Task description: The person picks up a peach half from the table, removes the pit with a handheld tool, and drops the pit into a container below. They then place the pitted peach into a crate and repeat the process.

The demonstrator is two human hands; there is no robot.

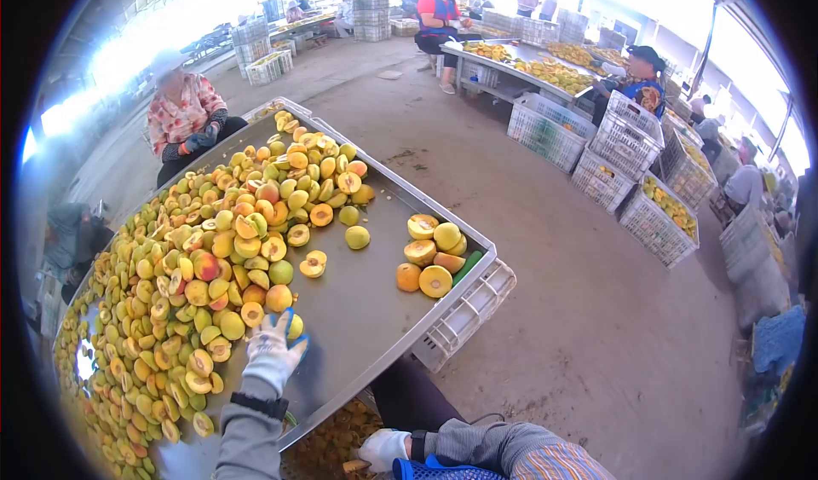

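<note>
A large heap of yellow and green peaches [179, 284], many of them cut in half, covers the left of a metal table [358, 297]. At the heap's near edge my left hand [271, 354], in a white glove with blue fingertips, has its fingers spread against a few peaches. Low in the view, below the table edge, is my right hand [385, 448], also gloved. Its fingers are curled around a short brownish piece [355, 465] that I cannot identify. Beneath it lies a mass of brownish-yellow fruit pieces [328, 437].
A small group of peaches [435, 280] sits in the table's right corner by a green strip [468, 268]. A white crate [469, 316] stands under that corner. One person [189, 113] sits across the table. Stacked crates [626, 139] and other workers are farther off.
</note>
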